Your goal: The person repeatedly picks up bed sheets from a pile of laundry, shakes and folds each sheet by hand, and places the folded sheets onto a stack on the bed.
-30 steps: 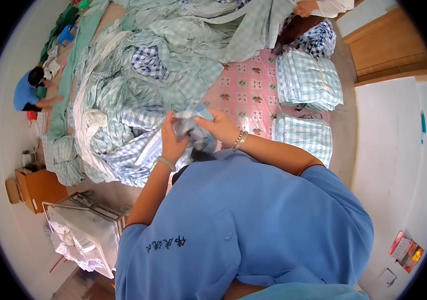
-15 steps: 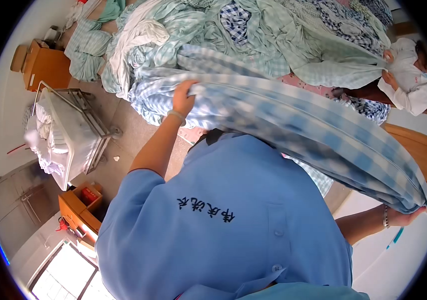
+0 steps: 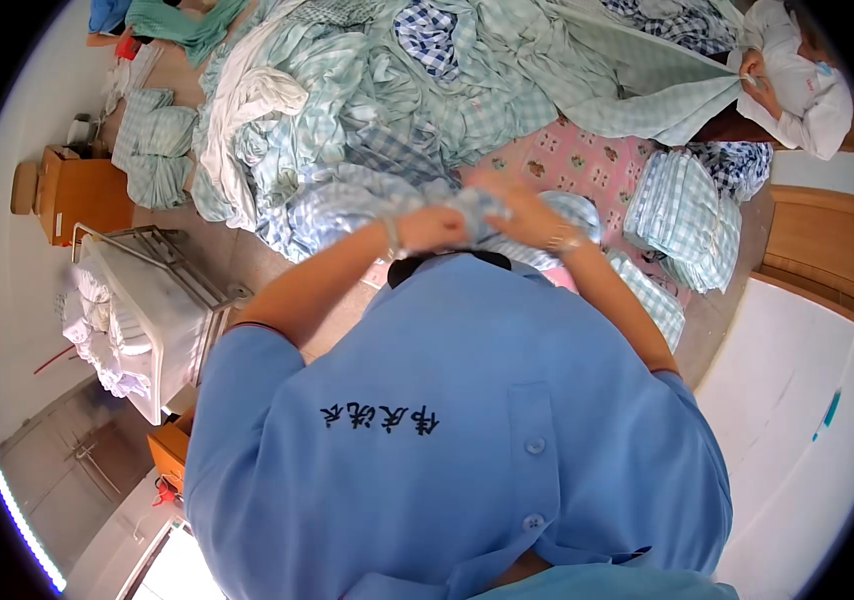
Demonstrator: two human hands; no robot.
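Right hand [image 3: 519, 212] swung inward; left grip [image 3: 433, 229] pinches checked cloth [image 3: 474, 215], right's I can't tell (shirt [image 3: 457, 400] reads "洗衣").

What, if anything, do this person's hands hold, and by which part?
The left hand seems closed on a bunched part of a blue-checked cloth; edge or middle is unclear. The right hand is too blurred to tell.

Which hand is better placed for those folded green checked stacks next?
Probably right: your right hand is nearer the folded green-and-white checked fabric stacks, though blur hides its grip. Your left hand is farther, on blue-and-white checked cloth.
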